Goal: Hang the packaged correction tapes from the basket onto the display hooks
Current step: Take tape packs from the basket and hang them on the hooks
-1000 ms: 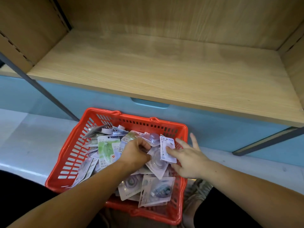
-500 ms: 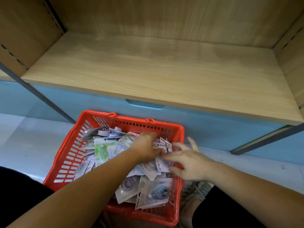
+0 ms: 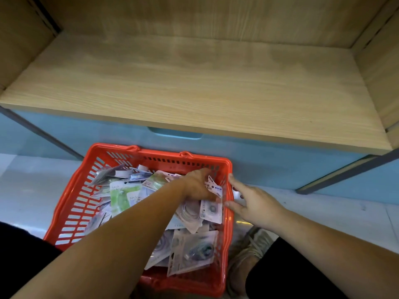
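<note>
Correction tape pack (image 3: 214, 187) pinched in left hand (image 3: 197, 186), long axis diagonal, inside basket (image 3: 71, 203).

Left hand (image 3: 197, 186) stretched forward, fingers curled round a packet (image 3: 214, 187), right hand (image 3: 253, 203) alongside, fingers spread

I see bare forearms (image 3: 112, 240), black trousers (image 3: 278, 277) over both knees, and one tan laced sneaker (image 3: 250, 253).

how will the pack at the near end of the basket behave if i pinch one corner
Probably light and fairly stiff: the pack looks like flat card with a clear bubble. Likely slippery too, since it lies loose on other glossy packs in the red basket, so it may slide before lifting.
</note>
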{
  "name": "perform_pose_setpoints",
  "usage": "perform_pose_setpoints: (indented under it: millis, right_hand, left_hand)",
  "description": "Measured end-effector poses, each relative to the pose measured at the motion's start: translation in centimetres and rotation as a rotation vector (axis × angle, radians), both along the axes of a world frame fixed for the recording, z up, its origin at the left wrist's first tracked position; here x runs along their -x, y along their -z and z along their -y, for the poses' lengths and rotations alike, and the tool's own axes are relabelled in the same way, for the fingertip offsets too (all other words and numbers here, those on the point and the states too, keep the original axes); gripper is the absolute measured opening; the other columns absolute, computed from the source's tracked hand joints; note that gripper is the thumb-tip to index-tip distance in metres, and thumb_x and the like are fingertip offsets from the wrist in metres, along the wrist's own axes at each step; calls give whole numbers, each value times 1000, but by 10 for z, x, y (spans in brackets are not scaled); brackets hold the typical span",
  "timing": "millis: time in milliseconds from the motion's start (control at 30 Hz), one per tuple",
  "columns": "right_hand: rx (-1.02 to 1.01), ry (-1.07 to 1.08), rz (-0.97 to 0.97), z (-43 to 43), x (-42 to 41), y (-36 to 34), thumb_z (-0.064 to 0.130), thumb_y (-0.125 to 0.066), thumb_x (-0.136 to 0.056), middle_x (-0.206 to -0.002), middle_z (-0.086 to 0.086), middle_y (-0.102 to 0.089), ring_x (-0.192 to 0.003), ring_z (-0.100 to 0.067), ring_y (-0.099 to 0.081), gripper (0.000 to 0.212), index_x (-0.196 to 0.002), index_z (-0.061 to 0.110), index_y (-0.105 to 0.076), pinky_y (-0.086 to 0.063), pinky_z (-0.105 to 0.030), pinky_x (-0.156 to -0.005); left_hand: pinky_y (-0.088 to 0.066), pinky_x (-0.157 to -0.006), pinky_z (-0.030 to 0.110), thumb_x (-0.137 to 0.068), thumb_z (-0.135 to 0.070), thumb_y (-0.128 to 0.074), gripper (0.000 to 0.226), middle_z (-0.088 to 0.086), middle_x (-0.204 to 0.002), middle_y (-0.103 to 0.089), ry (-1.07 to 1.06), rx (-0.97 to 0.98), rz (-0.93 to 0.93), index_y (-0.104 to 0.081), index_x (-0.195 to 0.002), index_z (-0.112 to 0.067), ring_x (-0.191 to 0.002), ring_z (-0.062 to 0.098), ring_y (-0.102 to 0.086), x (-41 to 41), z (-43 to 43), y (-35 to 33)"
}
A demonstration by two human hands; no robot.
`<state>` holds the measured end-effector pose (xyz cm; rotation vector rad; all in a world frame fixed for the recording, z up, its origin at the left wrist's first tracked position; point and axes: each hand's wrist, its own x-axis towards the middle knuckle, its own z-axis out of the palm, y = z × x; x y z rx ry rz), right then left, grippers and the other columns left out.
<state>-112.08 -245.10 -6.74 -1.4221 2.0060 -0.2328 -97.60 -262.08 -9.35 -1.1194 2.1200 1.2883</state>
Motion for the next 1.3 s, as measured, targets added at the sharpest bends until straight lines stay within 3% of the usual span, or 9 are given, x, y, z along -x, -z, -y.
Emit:
perform_pose_setpoints:
  millis: [167, 433, 567, 700, 800, 900, 1067, 1200, 1300]
  right_hand:
    - [-19, 68, 55, 3, -1, -8, 47, -68, -96, -136, -2, -64, -120, -20, -65, 81, -163, 34, -24, -50, -34, -101]
    - [126, 234, 151, 24, 4, -17, 25, -70, -95, -87, 10, -72, -84, -13, -70, 30, -125, 22, -70, -56, -36, -87]
    - [162, 371, 287, 32, -5, -24, 23, -77, -92, -97, 1, -70, -78, -15, -64, 26, -115, 27, -66, -53, -33, -87]
    - [178, 437, 584, 43, -11, -38, 16, -87, -82, -123, 2, -70, -108, -15, -69, 50, -125, 28, -64, -54, -33, -101]
    - [151, 429, 865, 50, -16, -58, 13, -86, -81, -118, -5, -76, -109, -17, -73, 58, -132, 23, -62, -58, -24, -84]
    - [148, 412, 961, 57, -23, -72, 7, -82, -84, -116, -6, -78, -106, -24, -75, 49, -129, 16, -64, -62, -33, -84]
    - [225, 525, 785, 56, -9, -70, -1, -83, -82, -109, -3, -79, -97, -21, -77, 42, -117, 16, -66, -64, -40, -84]
    - [171, 542, 687, 42, -10, -59, 0, -77, -88, -107, 0, -80, -101, -23, -76, 33, -114, 19, -71, -63, -49, -86]
    - [182, 626, 626, 39, 5, -40, 1, -72, -92, -109, 4, -76, -94, -13, -73, 33, -113, 26, -65, -64, -31, -65]
  left_hand:
    - [-56, -104, 42, -62, -24, -98, 88, 1, -128, -69, -164, -67, -26, -53, -138, -22, -115, 23, -68, 5, -8, -1]
    - [-63, -88, 40, -72, 6, -87, 79, 4, -113, -74, -546, -156, -330, -54, -140, -19, -100, 20, -74, -19, -18, -7]
    - [-62, -91, 44, -72, 8, -82, 59, 8, -111, -76, -635, -176, -463, -66, -123, -18, -98, 23, -75, -34, -23, -17]
    - [-62, -84, 37, -78, 20, -75, 54, 18, -112, -76, -720, -303, -628, -64, -124, -6, -93, 24, -73, -46, -15, -46]
    - [-61, -87, 41, -80, 21, -74, 57, 24, -119, -74, -738, -424, -744, -59, -129, -4, -101, 30, -73, -52, -3, -72]
    - [-61, -91, 44, -82, 15, -76, 52, 22, -117, -75, -706, -421, -809, -62, -128, -3, -103, 30, -74, -54, 4, -89]
    - [-60, -94, 38, -93, -3, -74, 35, 16, -110, -78, -669, -265, -727, -65, -127, -8, -98, 24, -75, -60, 17, -86]
    - [-57, -81, 28, -95, -2, -69, 27, 3, -99, -79, -669, 48, -486, -69, -118, -16, -88, 13, -72, -70, 24, -51]
    - [-53, -88, 29, -97, -9, -65, 19, 3, -100, -76, -481, 248, -230, -75, -112, -15, -96, 22, -71, -52, 28, -13]
